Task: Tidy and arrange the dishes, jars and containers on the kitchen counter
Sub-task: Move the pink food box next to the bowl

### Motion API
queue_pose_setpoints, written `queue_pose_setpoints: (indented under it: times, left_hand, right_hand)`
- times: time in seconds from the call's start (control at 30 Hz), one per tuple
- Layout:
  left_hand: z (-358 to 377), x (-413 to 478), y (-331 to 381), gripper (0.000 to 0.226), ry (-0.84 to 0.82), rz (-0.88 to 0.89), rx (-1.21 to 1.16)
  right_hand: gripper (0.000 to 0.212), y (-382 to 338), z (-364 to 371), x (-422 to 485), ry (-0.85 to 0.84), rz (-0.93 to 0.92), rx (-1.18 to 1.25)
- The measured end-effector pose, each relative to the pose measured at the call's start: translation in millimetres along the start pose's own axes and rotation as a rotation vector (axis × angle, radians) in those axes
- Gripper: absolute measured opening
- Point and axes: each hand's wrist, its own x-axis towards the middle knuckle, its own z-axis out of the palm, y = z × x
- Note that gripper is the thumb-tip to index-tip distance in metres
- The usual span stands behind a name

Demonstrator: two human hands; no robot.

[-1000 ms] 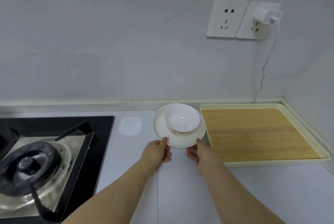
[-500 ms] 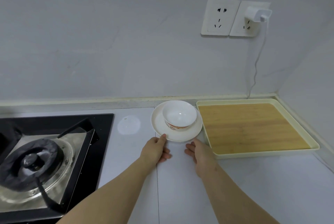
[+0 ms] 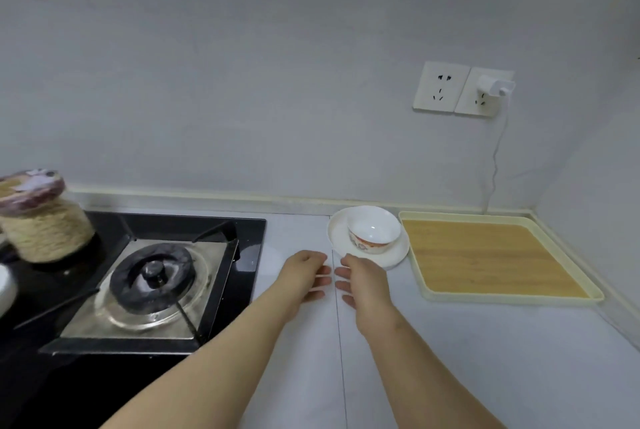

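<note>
Plate (image 3: pixel 337 238) just beyond right hand (image 3: pixel 363 279)

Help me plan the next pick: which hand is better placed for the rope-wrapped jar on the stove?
Probably left: the left hand, empty, is nearer the rope-wrapped jar; the right hand is farther off, beside the plate.

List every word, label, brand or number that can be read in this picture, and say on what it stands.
None can be read.
Rope-wrapped jar with a purple printed lid: the lid's print is too blurred to read.
White bowl with an orange-red band: decoration only, no letters visible.
White wall sockets: no marking visible.
</note>
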Motion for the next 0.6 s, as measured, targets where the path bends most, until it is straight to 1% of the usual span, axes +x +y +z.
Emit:
queue_pose_setpoints:
  times: [0.2,0.4,0.43,0.5,0.53,0.6]
  left_hand:
    - [-63.4,-41.4,30.3,0.014,0.123,0.15,-0.088]
    - [-123.3,-98.2,52.7,0.011,0.276,0.319,-0.18]
    - [-132.7,-108.3,55.9,0.011,0.305,0.33,-0.196]
    - [-138.5,-118.8,62.2,0.013,0.318,0.335,-0.198]
    - [-160.3,-141.7,61.1,0.015,0.425,0.373,-0.245]
    - [-169.4,-161.7,65.6,0.017,0.452,0.384,-0.262]
  right_hand:
    - [0.015,-23.1,54.6,-41.0,-0.135,-0.067,0.054]
    - [0.007,-35.3,109.1,-84.2,-0.315,-0.164,0.022]
    - [0.007,-37.8,119.0,-90.8,-0.353,-0.182,0.019]
    - [0.008,-43.5,125.1,-100.2,-0.372,-0.206,0.035]
    - [0.008,-47.1,146.5,-119.0,-0.469,-0.211,-0.02]
    - [0.008,-49.1,158.1,-131.7,-0.513,-0.232,-0.015]
